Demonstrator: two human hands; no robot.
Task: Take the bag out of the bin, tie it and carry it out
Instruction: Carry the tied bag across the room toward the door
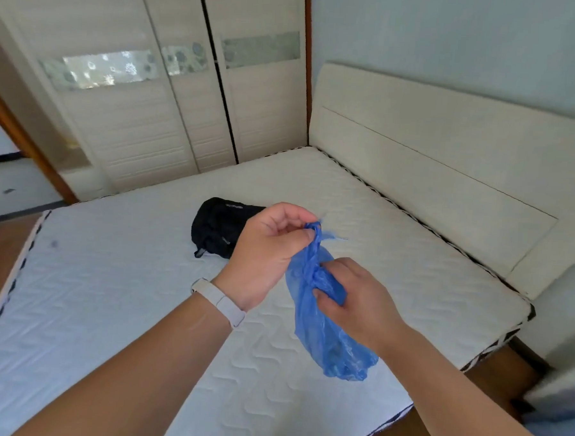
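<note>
A thin blue plastic bag (323, 336) hangs in the air above the bed, held by both hands. My left hand (264, 253) pinches a twisted strand of the bag's mouth between thumb and fingers and holds it upward. My right hand (355, 298), lower and to the right, grips the bunched neck of the bag where the plastic is gathered. The bag's body droops below my right hand. No bin is in view.
A bare white quilted mattress (142, 293) fills the middle, with a cream headboard (415, 164) at the right. A black backpack (219, 227) lies on the mattress behind my left hand. A white sliding wardrobe (152, 110) stands at the back; a doorway opens at far left.
</note>
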